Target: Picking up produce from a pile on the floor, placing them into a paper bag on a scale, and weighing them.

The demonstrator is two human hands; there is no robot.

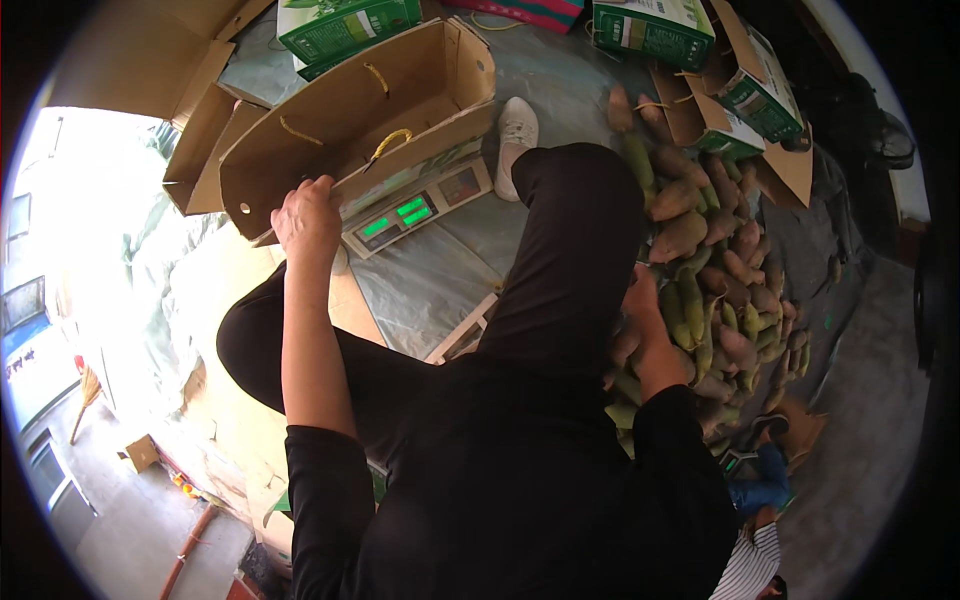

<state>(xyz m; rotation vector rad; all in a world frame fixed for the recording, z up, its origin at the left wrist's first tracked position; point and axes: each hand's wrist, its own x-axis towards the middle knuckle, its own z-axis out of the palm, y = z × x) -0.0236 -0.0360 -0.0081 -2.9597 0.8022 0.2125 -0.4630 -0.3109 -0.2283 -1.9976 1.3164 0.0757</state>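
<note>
My left hand [308, 222] is closed over the near rim of an open cardboard box [255, 170] with yellow cord handles. The box sits on a digital scale [408, 212] with lit green displays, and little shows of its inside. On the right, beside my bent knee, my right hand [645, 315] reaches down at the near edge of a heap of vegetables. Its fingers are mostly hidden by my leg, so I cannot see whether it holds one. The heap mixes reddish-brown tubers [680, 237] with long green vegetables [692, 305].
Green printed cartons [350, 30] stand at the far left and more cartons [655, 35] at the far right. A white shoe [517, 128] rests beside the scale on grey sheeting [430, 285]. Another person [755, 560] in a striped top is at the lower right. A broom [88, 390] leans far left.
</note>
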